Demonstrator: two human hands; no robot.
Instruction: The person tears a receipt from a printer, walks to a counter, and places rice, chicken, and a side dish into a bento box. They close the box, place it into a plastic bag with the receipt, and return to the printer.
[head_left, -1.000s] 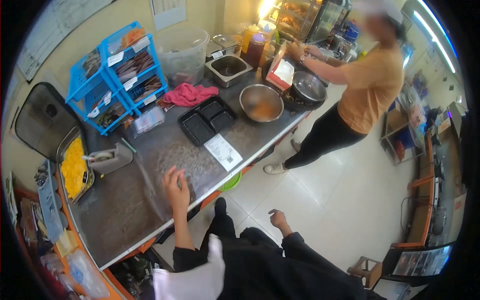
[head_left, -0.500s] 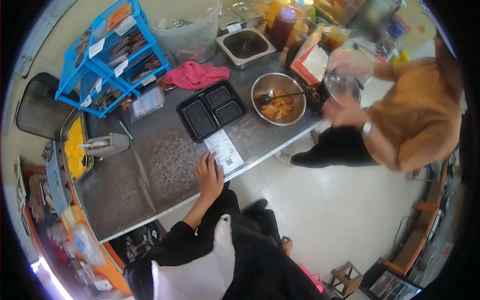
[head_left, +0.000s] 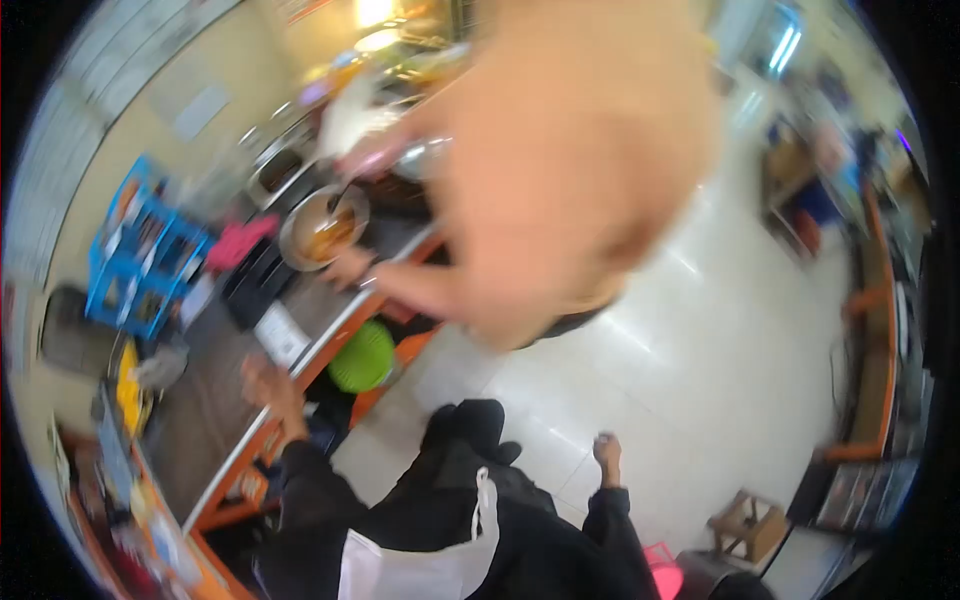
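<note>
My left hand (head_left: 270, 385) is at the front of the dark metal table (head_left: 195, 405), near the white printed slip (head_left: 282, 335). Its fingers are smeared by motion. Behind the slip lies the black compartment tray (head_left: 262, 285). My right hand (head_left: 607, 450) hangs over the floor to the right, fingers curled, and whatever it may hold is too small to make out. A co-worker's hand (head_left: 350, 268) reaches to the edge of the steel bowl (head_left: 290, 240) of orange-brown food.
A co-worker in an orange-brown top (head_left: 580, 170) leans large across the upper middle. Blue baskets (head_left: 150, 250), a pink cloth (head_left: 238, 240) and a yellow food tray (head_left: 130, 390) stand on the table. A green basket (head_left: 362, 357) sits beneath it; a wooden stool (head_left: 748, 525) stands lower right.
The view has swung right and blurred. The co-worker has come much closer, with one hand now at the bowl. My left hand no longer rests on the slip, and my right hand shows more fully.
</note>
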